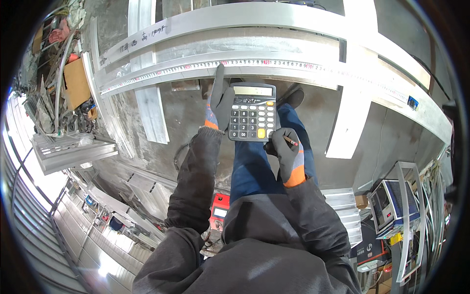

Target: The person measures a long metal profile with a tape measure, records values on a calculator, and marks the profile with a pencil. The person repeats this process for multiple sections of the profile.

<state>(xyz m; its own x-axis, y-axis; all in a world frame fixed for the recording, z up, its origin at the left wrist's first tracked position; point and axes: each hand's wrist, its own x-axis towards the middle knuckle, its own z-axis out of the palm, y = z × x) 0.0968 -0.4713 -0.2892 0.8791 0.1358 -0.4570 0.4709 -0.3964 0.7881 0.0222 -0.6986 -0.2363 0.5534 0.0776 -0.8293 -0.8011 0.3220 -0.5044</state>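
A dark calculator with a pale display hangs in front of my legs. My left hand, in a grey and orange glove, grips its left edge. One finger of that hand stretches up to the lower edge of a tape measure. The tape lies extended along a long silver metal profile. Against the calculator's lower right corner rests my right hand, gloved alike. Its fingers are curled round a thin pencil, of which only a short reddish end shows.
A metal bar with handwriting runs behind the tape. Wide metal strips cross beneath at left and right. A red device sits by my left elbow. A boxy machine stands at right, and a cardboard piece at far left.
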